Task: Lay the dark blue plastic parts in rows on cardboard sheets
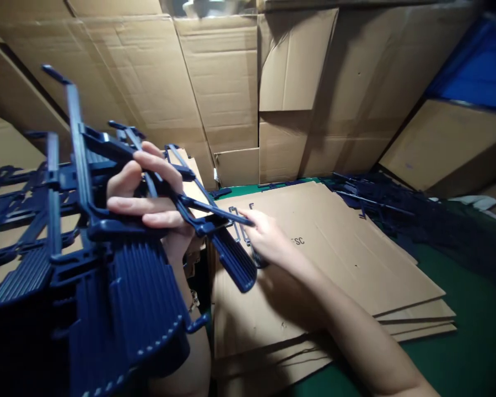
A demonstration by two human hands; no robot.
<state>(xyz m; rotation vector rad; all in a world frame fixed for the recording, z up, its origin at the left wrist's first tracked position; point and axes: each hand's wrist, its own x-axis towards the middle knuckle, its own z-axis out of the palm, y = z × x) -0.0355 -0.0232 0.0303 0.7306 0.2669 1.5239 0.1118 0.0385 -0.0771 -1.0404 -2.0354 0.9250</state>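
Note:
Dark blue plastic frames with ribbed panels [143, 298] fill the left side. My left hand [149, 193] reaches through them, its fingers curled around the bars of one frame. In the middle, my right hand [264, 237] pinches the thin end of a bar on a blue plastic piece [233, 256] with a rounded ribbed tip. That piece hangs above the stacked cardboard and meets the frames near my left hand. Part of my right hand's fingers is hidden behind the bar.
Flat cardboard sheets [355, 270] lie stacked on a green surface [442, 267]. More dark plastic parts [367, 193] are heaped at the back right. Tall cardboard walls [219, 82] stand behind, and more blue frames [20, 220] sit at the far left.

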